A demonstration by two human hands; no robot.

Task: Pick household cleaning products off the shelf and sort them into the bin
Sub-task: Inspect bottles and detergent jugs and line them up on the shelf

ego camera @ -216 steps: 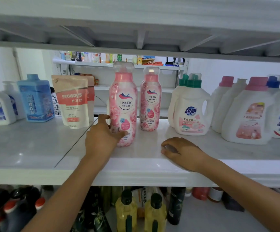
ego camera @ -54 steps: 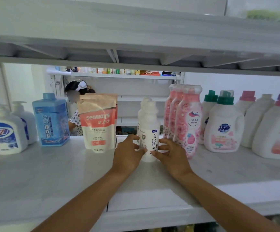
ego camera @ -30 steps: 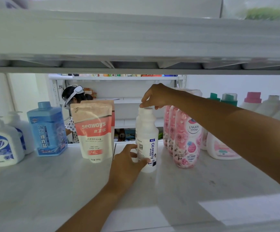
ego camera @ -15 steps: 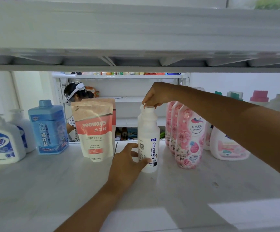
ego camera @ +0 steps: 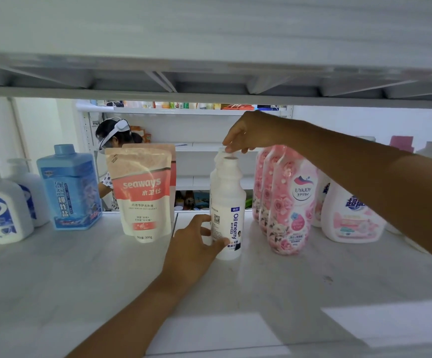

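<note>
A white "Oil enemy" bottle (ego camera: 227,202) stands upright mid-shelf on the white shelf board (ego camera: 80,285). My left hand (ego camera: 194,245) grips its lower part from the left, thumb across the label. A second white bottle (ego camera: 216,161) stands close behind it, mostly hidden. My right hand (ego camera: 248,133) reaches in from the right, above both necks. Its fingertips pinch at the top of the rear bottle, just above the front bottle's bare top. No bin is in view.
Left of the bottle stand two seaways pouches (ego camera: 142,195), a blue square bottle (ego camera: 68,187) and white pump bottles (ego camera: 0,210). Pink UYAJOY bottles (ego camera: 289,202) and a white detergent jug (ego camera: 349,218) crowd the right. The upper shelf (ego camera: 209,60) hangs low. A person (ego camera: 114,135) stands behind.
My right hand's fingertips have risen slightly, and the front bottle's top now shows below them. My left hand keeps its grip on the bottle's lower part.
</note>
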